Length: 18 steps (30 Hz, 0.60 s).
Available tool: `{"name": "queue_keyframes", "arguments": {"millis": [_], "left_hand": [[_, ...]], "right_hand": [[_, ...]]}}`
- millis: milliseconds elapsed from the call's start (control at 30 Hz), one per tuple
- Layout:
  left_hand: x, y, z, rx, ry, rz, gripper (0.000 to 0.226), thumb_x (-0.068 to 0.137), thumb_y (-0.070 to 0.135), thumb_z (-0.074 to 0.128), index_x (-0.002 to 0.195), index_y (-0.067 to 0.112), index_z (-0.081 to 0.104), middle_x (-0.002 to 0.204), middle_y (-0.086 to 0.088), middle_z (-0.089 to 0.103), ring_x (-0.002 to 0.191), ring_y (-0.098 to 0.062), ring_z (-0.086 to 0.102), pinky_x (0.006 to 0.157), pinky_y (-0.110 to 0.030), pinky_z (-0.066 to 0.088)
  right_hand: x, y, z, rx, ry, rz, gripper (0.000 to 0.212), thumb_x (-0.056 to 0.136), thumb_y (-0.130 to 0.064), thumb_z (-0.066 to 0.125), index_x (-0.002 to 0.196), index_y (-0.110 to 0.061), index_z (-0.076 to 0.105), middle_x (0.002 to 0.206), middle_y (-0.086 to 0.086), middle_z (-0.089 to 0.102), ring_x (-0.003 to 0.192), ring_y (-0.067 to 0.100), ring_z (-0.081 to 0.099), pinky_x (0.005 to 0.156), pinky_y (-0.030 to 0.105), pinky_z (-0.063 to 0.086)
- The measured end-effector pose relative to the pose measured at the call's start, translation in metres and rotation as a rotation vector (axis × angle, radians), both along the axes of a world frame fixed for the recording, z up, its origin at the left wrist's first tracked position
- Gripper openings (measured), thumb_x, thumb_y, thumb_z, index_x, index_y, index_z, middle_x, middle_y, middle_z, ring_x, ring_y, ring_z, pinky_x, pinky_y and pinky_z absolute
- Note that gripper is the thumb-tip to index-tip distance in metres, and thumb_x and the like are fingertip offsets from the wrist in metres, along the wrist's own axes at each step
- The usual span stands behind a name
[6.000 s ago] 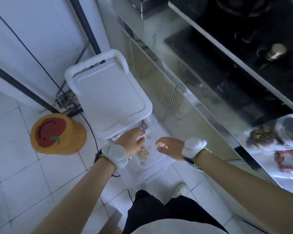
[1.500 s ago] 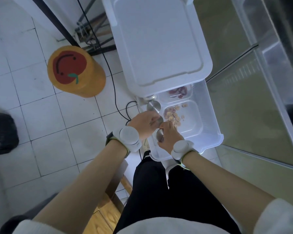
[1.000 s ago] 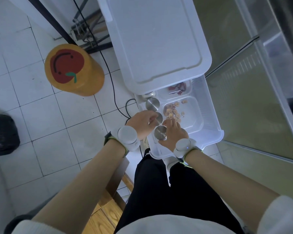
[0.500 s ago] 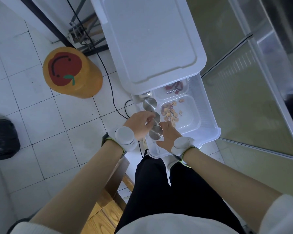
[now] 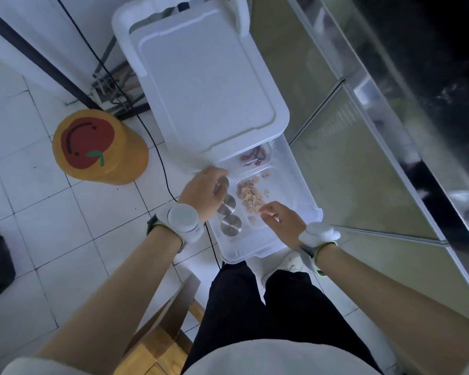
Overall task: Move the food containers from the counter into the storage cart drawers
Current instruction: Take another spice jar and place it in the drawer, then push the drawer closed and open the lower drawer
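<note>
Since half a second back our right hand [image 5: 282,221] has come off the nearest jar [image 5: 230,225] and drifted right, and our left hand [image 5: 202,192] has gone up the row to the far jar [image 5: 224,182]. So right now the right hand hovers over the front tub [image 5: 266,209], fingers loosely bent, holding nothing that we can see. The left hand has its fingers curled down over the far jar's lid and hides part of it. We can't tell whether it's really gripping or just touching, it's a bit blurry there. Everything sits in the pulled-out drawer [image 5: 299,182] of the white cart [image 5: 206,85]. Contents: the jars run in a line along the drawer's left side with shiny round metal lids on, so no idea what's inside. The middle jar [image 5: 226,206] sits between the other two, close to both. The front tub is clear, just beside the jars on their right, and has tan nut-like bits heaped toward its far left corner. Behind it the back tub [image 5: 255,156], also clear, holds red dried bits and is half tucked under the cart top. Count: three jars, two tubs, one open drawer. On the floor to the left we've got one orange stool [image 5: 92,142] with a red fruit face on top.
</note>
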<state>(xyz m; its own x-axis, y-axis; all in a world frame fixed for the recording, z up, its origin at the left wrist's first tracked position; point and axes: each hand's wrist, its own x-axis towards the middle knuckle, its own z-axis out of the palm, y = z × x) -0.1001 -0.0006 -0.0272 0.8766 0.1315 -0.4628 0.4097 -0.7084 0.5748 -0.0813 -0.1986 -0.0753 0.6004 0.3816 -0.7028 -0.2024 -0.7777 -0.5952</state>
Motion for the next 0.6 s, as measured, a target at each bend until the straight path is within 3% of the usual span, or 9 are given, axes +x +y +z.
{"name": "queue_keyframes", "arguments": {"millis": [100, 200, 367, 433, 500, 600], "left_hand": [[0.010, -0.004, 0.009, 0.015, -0.057, -0.014, 0.037, 0.093, 0.012, 0.042, 0.129, 0.010, 0.048, 0.136, -0.006, 0.048, 0.109, -0.025, 0.056, 0.092, -0.031, 0.042], [0.019, -0.006, 0.015, 0.037, -0.097, -0.044, 0.042, 0.093, 0.011, 0.043, 0.134, 0.007, 0.043, 0.145, -0.007, 0.040, 0.123, -0.026, 0.048, 0.104, -0.036, 0.039], [0.031, -0.004, 0.014, 0.103, -0.076, -0.091, 0.051, 0.094, 0.012, 0.043, 0.143, 0.006, 0.030, 0.155, -0.009, 0.023, 0.144, -0.021, 0.021, 0.117, -0.033, 0.023], [0.034, -0.004, 0.012, 0.127, -0.054, -0.110, 0.054, 0.094, 0.012, 0.042, 0.145, 0.006, 0.024, 0.157, -0.009, 0.018, 0.146, -0.020, 0.014, 0.118, -0.035, 0.020], [0.035, -0.004, 0.010, 0.142, -0.035, -0.125, 0.055, 0.094, 0.011, 0.042, 0.145, 0.005, 0.021, 0.157, -0.010, 0.015, 0.147, -0.021, 0.011, 0.118, -0.036, 0.020], [0.035, -0.005, 0.006, 0.156, 0.009, -0.147, 0.057, 0.094, 0.011, 0.041, 0.146, 0.004, 0.017, 0.158, -0.011, 0.012, 0.147, -0.021, 0.010, 0.118, -0.038, 0.020]], "right_hand": [[0.003, -0.016, 0.007, 0.029, 0.016, -0.114, 0.025, 0.095, -0.022, 0.043, 0.114, -0.013, 0.056, 0.111, 0.001, 0.062, 0.101, 0.019, 0.059, 0.085, 0.023, 0.040], [0.007, -0.033, 0.016, 0.059, 0.063, -0.206, 0.017, 0.094, -0.021, 0.042, 0.093, -0.018, 0.059, 0.089, -0.002, 0.063, 0.075, 0.011, 0.061, 0.072, 0.024, 0.043], [0.013, -0.056, 0.027, -0.076, 0.291, -0.272, 0.035, 0.097, -0.035, 0.033, 0.078, -0.018, 0.057, 0.067, -0.002, 0.062, 0.059, 0.011, 0.057, 0.054, 0.022, 0.038], [0.012, -0.062, 0.028, -0.175, 0.433, -0.248, 0.044, 0.097, -0.042, 0.027, 0.080, -0.016, 0.058, 0.069, 0.000, 0.064, 0.060, 0.012, 0.058, 0.055, 0.022, 0.037], [0.009, -0.063, 0.028, -0.225, 0.534, -0.219, 0.047, 0.097, -0.046, 0.024, 0.095, -0.012, 0.057, 0.077, 0.003, 0.067, 0.062, 0.012, 0.060, 0.054, 0.020, 0.038], [0.003, -0.060, 0.024, -0.169, 0.592, -0.308, 0.045, 0.097, -0.044, 0.029, 0.116, -0.007, 0.046, 0.114, 0.018, 0.065, 0.070, 0.017, 0.062, 0.056, 0.023, 0.044]]}}
